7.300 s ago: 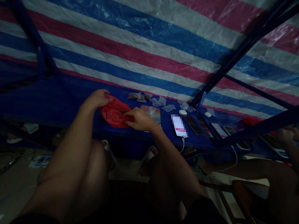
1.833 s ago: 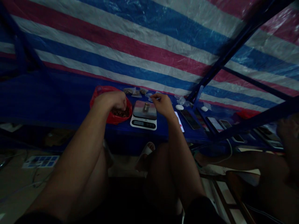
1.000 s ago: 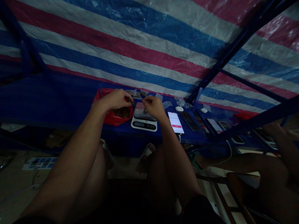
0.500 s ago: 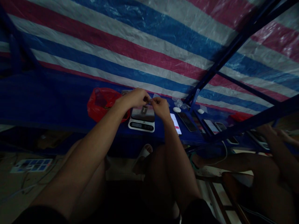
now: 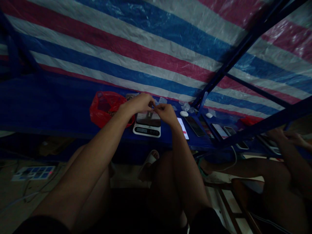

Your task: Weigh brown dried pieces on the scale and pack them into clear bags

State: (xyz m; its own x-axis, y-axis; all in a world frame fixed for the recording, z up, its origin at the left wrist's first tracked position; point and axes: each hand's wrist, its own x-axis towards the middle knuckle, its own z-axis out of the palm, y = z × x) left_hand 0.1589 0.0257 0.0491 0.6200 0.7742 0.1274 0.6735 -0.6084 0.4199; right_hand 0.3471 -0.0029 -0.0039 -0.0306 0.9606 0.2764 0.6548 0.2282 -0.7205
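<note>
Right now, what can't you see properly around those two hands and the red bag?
In the head view:
What the left hand and right hand pinch: hidden by both hands.
Inside the red plastic bag: hidden by its folds and the left forearm.
Numbers on the kitchen scale: too dark and small.

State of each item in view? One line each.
Digital kitchen scale: flat, beneath both hands.
Left hand: fingers pinched closed.
Right hand: fingers pinched closed, touching left hand; held item too small to tell.
Red plastic bag: crumpled.
Smartphone: screen lit, partly hidden.
Black smartphone: screen dark.
</note>
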